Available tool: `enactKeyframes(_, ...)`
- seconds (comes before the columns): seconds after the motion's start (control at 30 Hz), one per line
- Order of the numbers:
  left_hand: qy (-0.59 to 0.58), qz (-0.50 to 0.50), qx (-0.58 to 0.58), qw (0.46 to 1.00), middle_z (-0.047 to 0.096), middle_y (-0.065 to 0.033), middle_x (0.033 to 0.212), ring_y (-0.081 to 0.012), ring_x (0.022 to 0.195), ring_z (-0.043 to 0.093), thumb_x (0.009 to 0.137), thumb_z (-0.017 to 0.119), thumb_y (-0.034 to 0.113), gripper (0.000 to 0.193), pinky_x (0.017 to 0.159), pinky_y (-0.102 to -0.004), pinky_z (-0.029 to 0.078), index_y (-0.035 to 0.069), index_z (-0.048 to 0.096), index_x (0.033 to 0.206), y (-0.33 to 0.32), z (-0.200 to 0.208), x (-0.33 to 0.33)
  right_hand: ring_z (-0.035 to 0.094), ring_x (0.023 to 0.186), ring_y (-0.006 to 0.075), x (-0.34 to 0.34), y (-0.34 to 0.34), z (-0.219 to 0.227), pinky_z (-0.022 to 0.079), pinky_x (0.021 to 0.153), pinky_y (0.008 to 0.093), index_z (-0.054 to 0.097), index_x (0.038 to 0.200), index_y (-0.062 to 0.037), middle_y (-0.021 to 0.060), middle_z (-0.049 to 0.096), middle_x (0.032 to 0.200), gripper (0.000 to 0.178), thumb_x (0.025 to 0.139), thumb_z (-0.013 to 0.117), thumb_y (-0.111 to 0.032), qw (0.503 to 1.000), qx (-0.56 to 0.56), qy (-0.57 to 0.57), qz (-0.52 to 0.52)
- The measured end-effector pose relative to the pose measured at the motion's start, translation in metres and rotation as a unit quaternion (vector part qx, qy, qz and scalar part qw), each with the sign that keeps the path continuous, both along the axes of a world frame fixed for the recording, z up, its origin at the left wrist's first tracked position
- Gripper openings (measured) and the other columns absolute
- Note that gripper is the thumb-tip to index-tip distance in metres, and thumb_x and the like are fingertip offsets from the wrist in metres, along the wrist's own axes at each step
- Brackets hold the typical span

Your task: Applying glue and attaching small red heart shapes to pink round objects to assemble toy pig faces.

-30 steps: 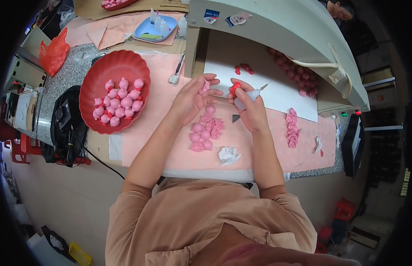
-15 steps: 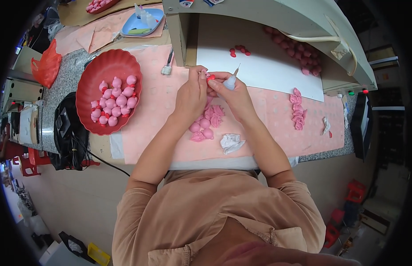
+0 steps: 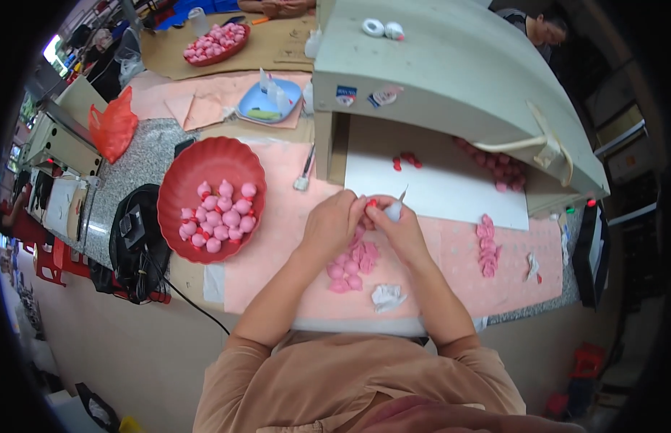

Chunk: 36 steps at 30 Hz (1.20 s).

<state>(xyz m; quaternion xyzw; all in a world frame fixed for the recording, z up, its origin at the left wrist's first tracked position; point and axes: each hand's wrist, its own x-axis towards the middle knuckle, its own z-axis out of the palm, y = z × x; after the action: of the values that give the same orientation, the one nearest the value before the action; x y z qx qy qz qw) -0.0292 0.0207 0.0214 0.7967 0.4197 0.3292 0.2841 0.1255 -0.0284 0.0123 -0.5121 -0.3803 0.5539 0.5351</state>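
My left hand point(image 3: 334, 222) and my right hand point(image 3: 402, 234) meet fingertip to fingertip above the pink cloth. Pinched between them is a small red piece point(image 3: 372, 203); my left fingers hide most of whatever it sits against. A small translucent needle-tip bottle point(image 3: 394, 211) is tucked in my right hand, its thin tip pointing up and away. Just below the hands lie several smooth pink balls point(image 3: 337, 271) and frilly pink pieces point(image 3: 365, 255). Beside them is a crumpled white tissue point(image 3: 387, 297).
A red scalloped bowl point(image 3: 171, 216) of pink figures stands left, a brush point(image 3: 304, 172) nearer. Over the white sheet point(image 3: 451, 191) with red pieces point(image 3: 407, 160) arches a grey hood point(image 3: 451, 72). A blue tray point(image 3: 250, 112) lies farther back. Other people are beyond.
The view has tilted up, so the bench sits lower and a far bowl and other people show. My hands remain together at the red piece; the bottle stays in my right hand.
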Motion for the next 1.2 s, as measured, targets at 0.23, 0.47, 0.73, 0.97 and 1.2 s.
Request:
enactKeyframes(0.23,-0.020,-0.023,0.042,0.999,0.058,-0.0182,0.075,-0.0372,0.072,0.058,0.097,0.047,0.023,0.025,0.063,-0.0454,0.046,0.002,0.052,0.085,-0.005,-0.002,-0.002,0.064,0.086,0.0143,0.003,-0.006,0.007,0.053,0.079,0.0288,0.059,0.111,0.0016,0.0068,0.065,0.095,0.027,0.093,0.060,-0.017,0.999,-0.028,-0.004,0.034)
enactKeyframes(0.47,-0.038,-0.028,0.053,0.997,0.058,-0.0166,0.075,-0.0345,0.068,0.059,0.096,0.049,0.023,0.025,0.058,-0.0441,0.047,0.002,0.051,0.083,-0.002,-0.003,0.002,0.064,0.085,0.0137,0.007,0.000,0.001,0.053,0.074,0.0284,0.059,0.107,-0.0008,0.0057,0.065,0.093,0.022,0.093,0.060,-0.018,0.994,-0.046,0.089,0.041)
enactKeyframes(0.73,0.015,-0.015,0.035,0.999,0.059,-0.0156,0.071,-0.0347,0.065,0.060,0.096,0.049,0.029,0.030,0.057,-0.0440,0.047,0.004,0.052,0.081,-0.002,0.008,-0.003,0.060,0.079,0.0122,0.001,-0.001,0.009,0.049,0.069,0.0254,0.060,0.104,-0.0012,0.0052,0.063,0.089,0.018,0.092,0.060,-0.015,0.998,-0.031,0.041,0.026)
enactKeyframes(0.97,-0.028,-0.029,0.040,0.998,0.060,-0.0152,0.071,-0.0342,0.065,0.060,0.096,0.049,0.028,0.030,0.057,-0.0437,0.048,0.003,0.052,0.079,-0.003,0.001,-0.002,0.063,0.088,0.0142,0.010,-0.002,0.002,0.053,0.076,0.0275,0.058,0.109,-0.0001,0.0063,0.064,0.096,0.023,0.093,0.059,-0.016,0.998,-0.034,0.021,0.056)
enactKeyframes(1.2,-0.043,-0.044,0.038,0.997,0.058,-0.0161,0.070,-0.0350,0.064,0.059,0.096,0.050,0.023,0.026,0.057,-0.0432,0.047,0.003,0.053,0.080,-0.002,0.000,-0.005,0.059,0.077,0.0117,0.002,-0.003,0.006,0.048,0.067,0.0258,0.058,0.104,-0.0020,0.0057,0.063,0.088,0.018,0.093,0.059,-0.016,0.997,-0.018,0.049,0.050)
